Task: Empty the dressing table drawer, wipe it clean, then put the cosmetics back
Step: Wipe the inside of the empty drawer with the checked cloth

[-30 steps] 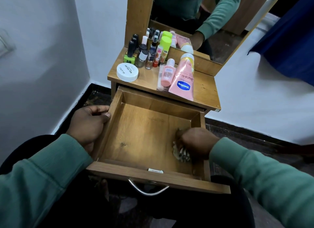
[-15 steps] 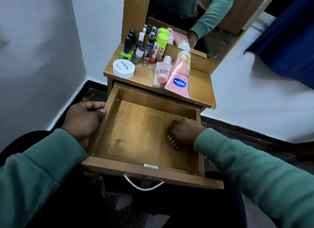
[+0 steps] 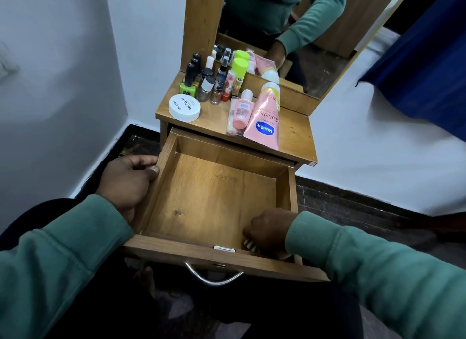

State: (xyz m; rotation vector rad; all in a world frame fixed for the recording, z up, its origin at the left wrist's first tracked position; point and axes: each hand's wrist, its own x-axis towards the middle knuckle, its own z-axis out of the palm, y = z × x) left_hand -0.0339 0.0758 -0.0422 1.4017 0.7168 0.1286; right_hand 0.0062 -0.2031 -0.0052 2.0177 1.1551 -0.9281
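Right hand fingers curl round the cloth, left hand grips the far-out drawer; hard scrubbing might yank it off.

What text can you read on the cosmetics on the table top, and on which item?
"Vaseline": pink tube.
"Gluta-Hy", rest unclear: same tube.
"ZUDIO": white round tub.
"NAIL POLISH": same tub.
Small pink bottle and nail polish bottles: print too small to read.

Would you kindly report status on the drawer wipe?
Left hand grips drawer side. Right hand holds striped cloth, near-right corner. Cosmetics parked on tabletop, outside drawer.
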